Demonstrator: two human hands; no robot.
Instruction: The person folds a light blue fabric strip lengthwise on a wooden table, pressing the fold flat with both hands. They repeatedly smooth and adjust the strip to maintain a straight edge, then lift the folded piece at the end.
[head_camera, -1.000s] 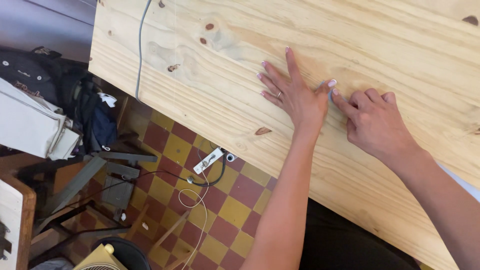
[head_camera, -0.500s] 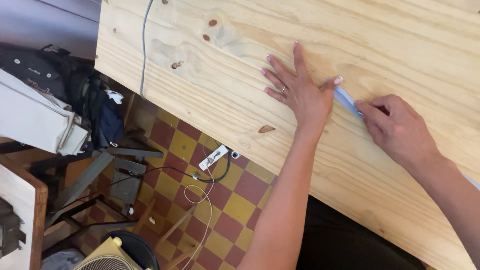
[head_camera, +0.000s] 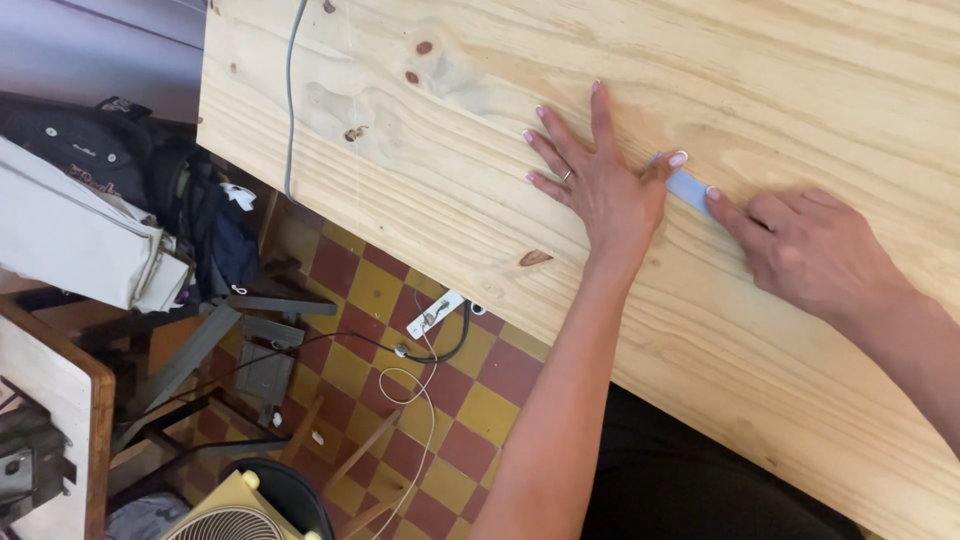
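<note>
Your left hand (head_camera: 598, 180) lies flat on the wooden table (head_camera: 420, 150), fingers spread wide, thumb tip touching one end of a small light-blue strip (head_camera: 688, 188). Your right hand (head_camera: 812, 250) presses the strip's other end with the forefinger, the other fingers curled in; neither hand grips anything. The strip lies well in from the table's near edge. A grey cable (head_camera: 290, 100) runs across the table near its left corner and drops over the edge. Below, on the checkered floor (head_camera: 370, 290), lie a power strip (head_camera: 434, 314), bags and a fan. Compared with half a second ago, your right hand sits closer to the left, covering more of the strip.
</note>
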